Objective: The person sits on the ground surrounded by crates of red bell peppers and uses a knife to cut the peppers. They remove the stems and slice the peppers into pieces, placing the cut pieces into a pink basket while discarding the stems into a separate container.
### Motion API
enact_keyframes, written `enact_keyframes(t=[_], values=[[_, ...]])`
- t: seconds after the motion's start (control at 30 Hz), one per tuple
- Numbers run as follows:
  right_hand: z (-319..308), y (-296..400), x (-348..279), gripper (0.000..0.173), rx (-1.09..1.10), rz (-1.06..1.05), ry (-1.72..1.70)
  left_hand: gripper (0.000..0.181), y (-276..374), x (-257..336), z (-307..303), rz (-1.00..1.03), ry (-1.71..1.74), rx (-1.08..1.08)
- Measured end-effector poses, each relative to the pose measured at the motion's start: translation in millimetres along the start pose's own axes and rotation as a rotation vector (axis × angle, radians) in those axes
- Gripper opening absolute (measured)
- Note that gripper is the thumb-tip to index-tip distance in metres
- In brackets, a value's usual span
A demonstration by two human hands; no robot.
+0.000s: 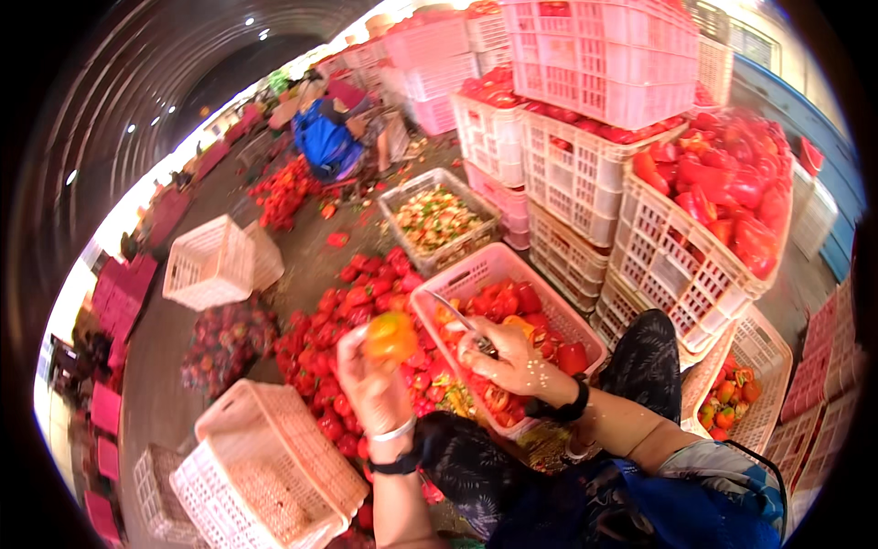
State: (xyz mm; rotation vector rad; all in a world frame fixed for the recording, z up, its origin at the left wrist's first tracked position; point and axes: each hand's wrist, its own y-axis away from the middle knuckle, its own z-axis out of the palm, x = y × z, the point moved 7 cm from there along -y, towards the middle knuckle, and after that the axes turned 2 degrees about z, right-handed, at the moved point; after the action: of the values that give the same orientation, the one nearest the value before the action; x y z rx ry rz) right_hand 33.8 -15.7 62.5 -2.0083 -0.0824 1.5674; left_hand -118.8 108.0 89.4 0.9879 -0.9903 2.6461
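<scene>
My left hand (374,384) holds an orange-yellow bell pepper (392,337) above a heap of red bell peppers (363,295) on the floor. In my right hand (504,357) is a knife (449,309), its thin blade pointing up and left over a pink plastic crate (576,329). Red peppers, some cut open, and a few orange pieces lie in that crate. Seeds stick to the right hand and wrist. The blade and the pepper are apart.
A crate of pepper scraps (439,219) stands beyond the pink one. Tall stacks of pepper-filled crates (569,178) rise at the right. Tipped crates (267,460) lie at the left. Another person (326,141) in blue is farther back. A crate with orange-green peppers (761,370) is beside my leg.
</scene>
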Motion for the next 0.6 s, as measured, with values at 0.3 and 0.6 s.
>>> enact_keyframes(t=[0.3,0.6], values=[[-11,12,1,0.050,-0.094,0.057,0.342,0.051,7,-33,38,0.176,-0.371,0.044],[-23,18,27,0.043,0.046,-0.041,0.388,0.050,14,-49,45,0.312,-0.858,-0.014]])
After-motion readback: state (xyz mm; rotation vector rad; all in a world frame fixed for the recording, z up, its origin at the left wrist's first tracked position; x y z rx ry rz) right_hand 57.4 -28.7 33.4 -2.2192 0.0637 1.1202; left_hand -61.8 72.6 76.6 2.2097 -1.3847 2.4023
